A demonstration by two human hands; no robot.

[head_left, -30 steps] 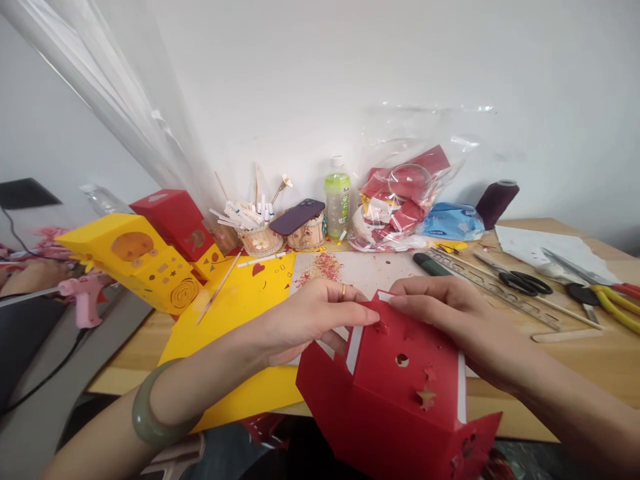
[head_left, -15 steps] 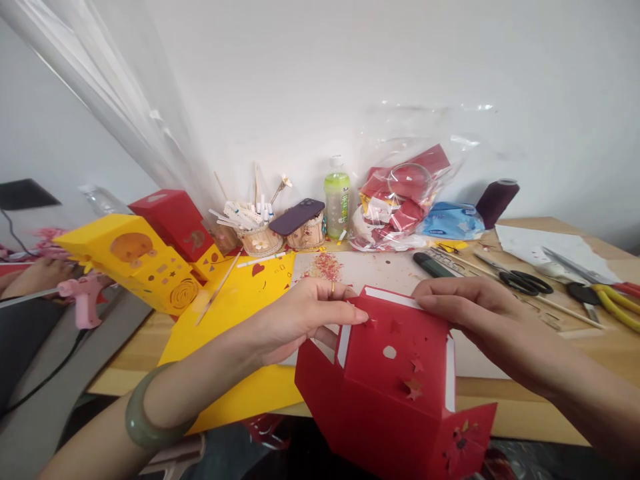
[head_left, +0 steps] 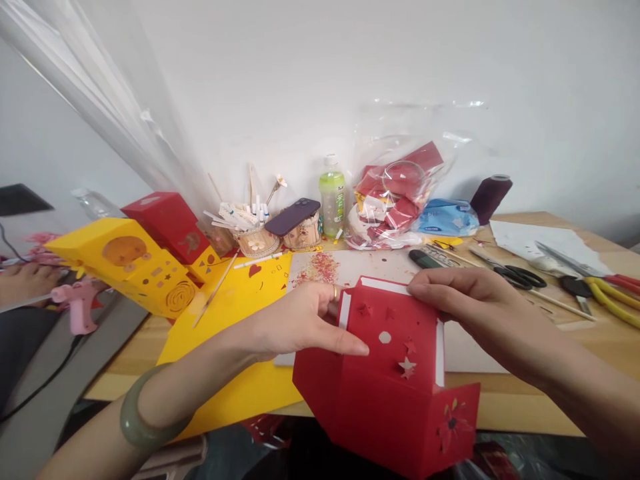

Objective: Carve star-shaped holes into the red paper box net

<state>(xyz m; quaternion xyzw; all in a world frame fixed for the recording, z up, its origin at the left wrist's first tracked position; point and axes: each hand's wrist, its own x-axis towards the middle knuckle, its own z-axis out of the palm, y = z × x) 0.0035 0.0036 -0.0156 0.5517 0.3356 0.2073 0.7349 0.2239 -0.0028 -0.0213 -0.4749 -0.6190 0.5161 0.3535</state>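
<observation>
A folded red cardstock sheet (head_left: 385,393) is held up in front of me, with cut stars, a round hole and white strips along its flap edges. A flower pattern is cut into its lower right panel. My left hand (head_left: 313,323) grips the left side, thumb on the front near the hole and the other fingers mostly hidden behind. My right hand (head_left: 457,297) pinches the top right edge between thumb and fingers. Behind the sheet, a yellow sheet (head_left: 250,327) and a pale board (head_left: 305,267) with red and yellow paper bits lie on the table.
Yellow (head_left: 145,260) and red (head_left: 163,223) paper boxes stand at left, near a pink glue gun (head_left: 75,307) and another person's hand (head_left: 33,287). A phone (head_left: 293,217), green bottle (head_left: 332,200) and bag of scraps (head_left: 395,200) line the back. Black scissors (head_left: 515,275) and yellow-handled pliers (head_left: 613,297) lie right.
My left thumb has slid down from the upper left star to beside the round hole, uncovering that star. The red sheet has shifted slightly left and tilted a little.
</observation>
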